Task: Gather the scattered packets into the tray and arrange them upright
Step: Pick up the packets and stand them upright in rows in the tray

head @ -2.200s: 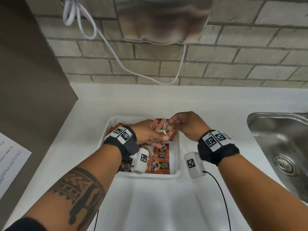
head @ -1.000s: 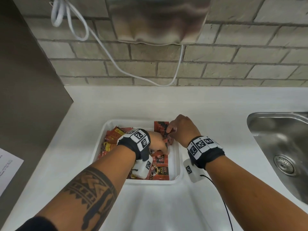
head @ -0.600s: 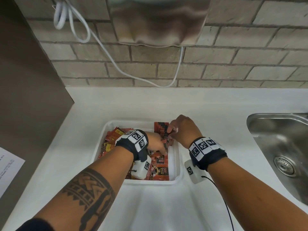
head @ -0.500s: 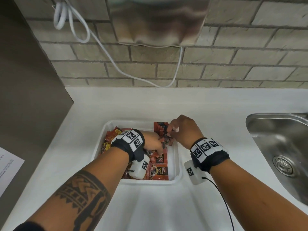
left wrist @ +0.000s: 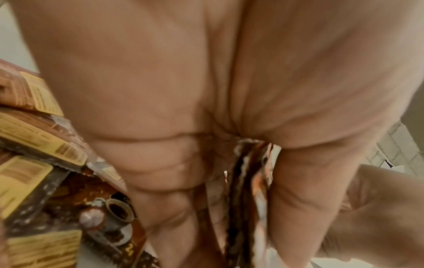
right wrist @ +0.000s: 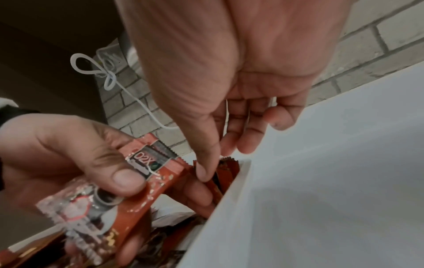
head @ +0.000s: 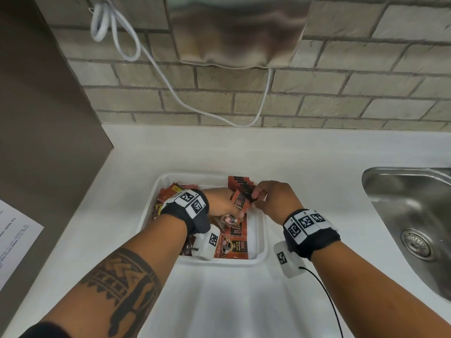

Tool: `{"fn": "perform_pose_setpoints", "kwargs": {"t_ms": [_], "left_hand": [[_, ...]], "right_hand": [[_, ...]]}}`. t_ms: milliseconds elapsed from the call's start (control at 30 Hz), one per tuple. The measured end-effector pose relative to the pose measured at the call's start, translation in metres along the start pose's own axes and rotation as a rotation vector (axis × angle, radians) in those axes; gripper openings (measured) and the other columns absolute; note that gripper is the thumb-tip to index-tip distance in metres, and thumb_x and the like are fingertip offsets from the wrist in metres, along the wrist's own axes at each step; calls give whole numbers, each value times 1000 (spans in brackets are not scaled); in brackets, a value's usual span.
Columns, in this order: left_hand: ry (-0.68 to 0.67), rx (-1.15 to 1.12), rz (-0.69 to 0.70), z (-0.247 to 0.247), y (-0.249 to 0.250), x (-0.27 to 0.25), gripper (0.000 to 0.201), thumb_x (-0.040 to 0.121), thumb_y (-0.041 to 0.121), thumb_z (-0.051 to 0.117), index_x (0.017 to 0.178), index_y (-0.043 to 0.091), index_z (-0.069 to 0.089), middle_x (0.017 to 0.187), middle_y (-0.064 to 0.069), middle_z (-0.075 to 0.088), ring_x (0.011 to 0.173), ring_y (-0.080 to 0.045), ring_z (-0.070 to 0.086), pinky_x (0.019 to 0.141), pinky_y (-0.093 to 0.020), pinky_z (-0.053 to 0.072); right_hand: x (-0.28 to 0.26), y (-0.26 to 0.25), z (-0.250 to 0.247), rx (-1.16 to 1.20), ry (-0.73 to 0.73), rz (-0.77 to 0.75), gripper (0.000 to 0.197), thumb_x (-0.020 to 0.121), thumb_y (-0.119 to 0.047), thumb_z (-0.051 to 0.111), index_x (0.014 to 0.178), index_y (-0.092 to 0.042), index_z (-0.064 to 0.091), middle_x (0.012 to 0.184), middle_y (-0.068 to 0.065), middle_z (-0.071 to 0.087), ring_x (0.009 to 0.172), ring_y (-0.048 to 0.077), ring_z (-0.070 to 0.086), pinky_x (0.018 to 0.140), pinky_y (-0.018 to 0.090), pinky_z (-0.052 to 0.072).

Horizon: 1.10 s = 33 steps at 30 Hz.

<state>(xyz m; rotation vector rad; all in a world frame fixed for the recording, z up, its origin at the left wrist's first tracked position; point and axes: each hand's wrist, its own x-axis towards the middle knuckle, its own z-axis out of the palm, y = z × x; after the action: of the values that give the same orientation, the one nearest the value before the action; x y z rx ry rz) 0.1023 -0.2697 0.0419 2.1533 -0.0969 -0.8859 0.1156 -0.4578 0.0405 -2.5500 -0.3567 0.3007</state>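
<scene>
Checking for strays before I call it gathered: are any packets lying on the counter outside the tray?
No, in the head view every packet sits inside the tray.

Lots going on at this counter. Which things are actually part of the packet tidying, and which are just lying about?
Part of the job:
white tray
packets lying loose in it
upright row at its far right corner
packets held by the left hand
right hand, pinching the row

Just lying about:
sink
white cable
paper sheet
</scene>
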Motion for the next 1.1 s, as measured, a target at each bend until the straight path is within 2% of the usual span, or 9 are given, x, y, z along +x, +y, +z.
{"fn": "perform_pose_setpoints", "kwargs": {"t_ms": [100, 200, 333, 500, 700, 900, 967, 1100], "left_hand": [[-5, -32, -9, 2, 0, 1, 30, 93, 20, 70, 120, 5, 68, 115, -14, 72, 105, -31, 70, 95, -46, 56], [-6, -27, 1, 4, 1, 3, 30, 93, 19, 69, 120, 6, 66, 114, -13, 72, 104, -29, 70, 95, -46, 56], [3, -13, -21, 7, -3, 6, 29, 91, 22, 71, 116, 6, 68, 109, -14, 74, 101, -32, 71, 93, -48, 57], [13, 187, -23, 9, -6, 6, 31, 87, 36, 71, 110, 14, 70, 106, -6, 74, 100, -27, 69, 97, -46, 53], [5, 294, -5, 10, -4, 6, 31, 90, 33, 69, 109, 9, 70, 108, -10, 72, 102, -30, 66, 97, -44, 51], [-4, 307, 0, 10, -4, 9, 30, 91, 31, 67, 106, 5, 70, 107, -14, 72, 94, -30, 65, 91, -40, 51], [-10, 283, -10, 8, -6, 9, 33, 91, 32, 67, 106, 4, 70, 107, -16, 72, 100, -35, 66, 93, -43, 51], [12, 160, -4, 3, -13, 6, 36, 87, 39, 71, 109, 11, 71, 105, -9, 75, 99, -30, 70, 97, -46, 54]], "right_hand": [[2, 4, -2, -39, -4, 12, 12, 87, -9, 67, 96, -16, 71, 102, 3, 69, 91, 21, 64, 77, 26, 51], [7, 5, -3, -64, -9, 35, 10, 88, -11, 66, 88, -22, 66, 103, 2, 68, 91, 19, 63, 78, 25, 49], [14, 0, -4, -102, 10, 78, 15, 92, -15, 56, 84, -24, 65, 101, -1, 70, 92, 19, 63, 80, 29, 52], [17, -3, -3, -133, -1, 106, 19, 92, -14, 53, 93, -17, 72, 98, 0, 71, 92, 20, 65, 81, 30, 54], [19, -3, -2, -87, 30, 106, 17, 92, -14, 55, 84, -25, 65, 100, -2, 70, 91, 19, 64, 82, 30, 53], [22, -2, -2, -35, 29, 67, 9, 90, -16, 65, 87, -24, 65, 99, -3, 68, 90, 17, 62, 78, 26, 51], [21, -1, -3, -28, 29, 58, 7, 90, -17, 65, 89, -24, 66, 98, -4, 67, 88, 16, 61, 76, 25, 48], [15, -2, -7, 41, 35, 18, 6, 91, -28, 67, 85, -29, 64, 91, -9, 66, 81, 11, 59, 65, 21, 41]]}}
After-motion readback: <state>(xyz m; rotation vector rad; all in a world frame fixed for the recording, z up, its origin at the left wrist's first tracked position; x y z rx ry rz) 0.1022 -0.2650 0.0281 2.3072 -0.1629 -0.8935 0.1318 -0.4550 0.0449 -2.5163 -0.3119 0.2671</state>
